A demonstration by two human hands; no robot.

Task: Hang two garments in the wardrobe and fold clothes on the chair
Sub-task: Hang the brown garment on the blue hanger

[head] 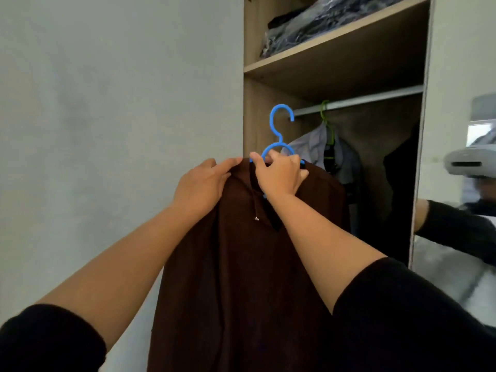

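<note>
A dark brown garment (241, 277) hangs on a blue plastic hanger (279, 122), held up in front of the open wardrobe (335, 65). My right hand (280, 173) grips the hanger at its loop just under the hook. My left hand (204, 187) pinches the garment's left shoulder at the neckline. The hook points up, left of and below the metal rail (375, 99), not touching it. A pale grey shirt (316, 146) hangs from the rail on a green hanger (326, 114).
A shelf above the rail holds folded dark patterned fabric (316, 22). A dark garment (397, 189) hangs deeper right in the wardrobe. The mirrored door (461, 183) on the right reflects a person. A plain grey wall (107, 116) fills the left.
</note>
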